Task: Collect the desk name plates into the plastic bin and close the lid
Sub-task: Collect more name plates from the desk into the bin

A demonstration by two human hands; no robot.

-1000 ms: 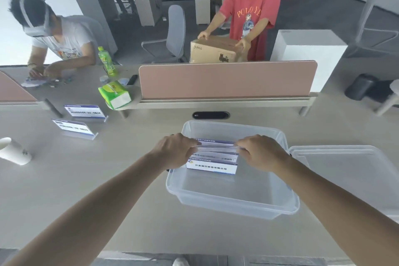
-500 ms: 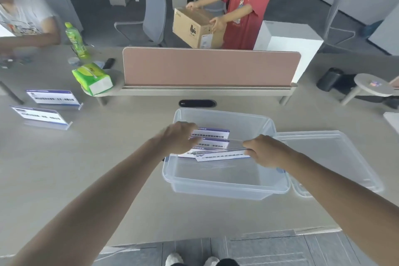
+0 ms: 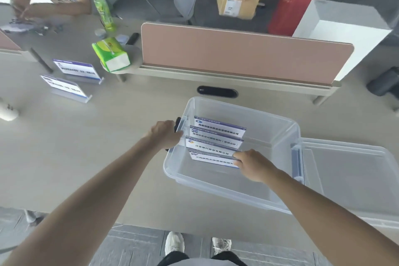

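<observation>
Four name plates (image 3: pixel 216 141) lean in the plastic bin (image 3: pixel 226 191), likely light, stiff and slick, best taken by their ends; the right hand (image 3: pixel 252 164) grip pinches the nearest one's end, the left hand (image 3: pixel 166 136) grip at the rim is unclear.

Two forearms are shown bare all the way down to the left hand (image 3: pixel 166 136) and the right hand (image 3: pixel 252 164). Below, a pair of pale, off-white sneakers (image 3: pixel 174 244) is spotted, and dark legwear (image 3: pixel 170 258) is glimpsed at the bottom edge.
</observation>
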